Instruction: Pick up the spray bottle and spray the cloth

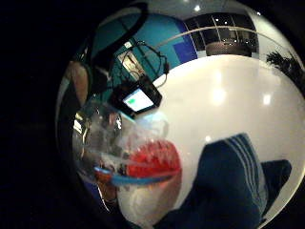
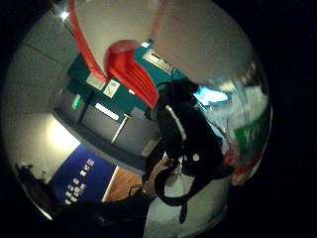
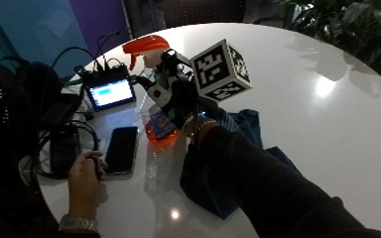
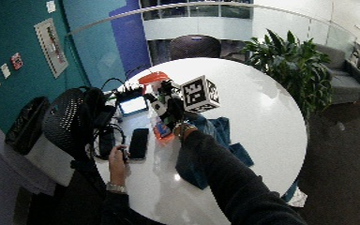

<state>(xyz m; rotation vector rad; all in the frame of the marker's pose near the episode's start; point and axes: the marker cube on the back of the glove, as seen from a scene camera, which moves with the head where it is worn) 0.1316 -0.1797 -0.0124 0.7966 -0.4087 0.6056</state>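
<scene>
Outside view: we see the right hand (image 3: 177, 101) wrapped round the spray bottle (image 3: 156, 87), fingers curled on its neck just below the orange trigger head (image 3: 146, 44). Bottle upright; its orange-tinted base looks to be at or just above the white surface (image 3: 296, 99), contact not clear. Blue cloth (image 3: 243, 124) lies on the surface beside the bottle, partly under the forearm, w/ more of it nearer the person. Small lit screen device (image 3: 110, 93) sits just behind the bottle; dark phone (image 3: 121, 148) lies flat near the bare left hand (image 3: 88, 181). Little-finger palm view: bottle's clear body (image 1: 138, 152) close to the palm, striped cloth (image 1: 233, 181) next to it.
</scene>
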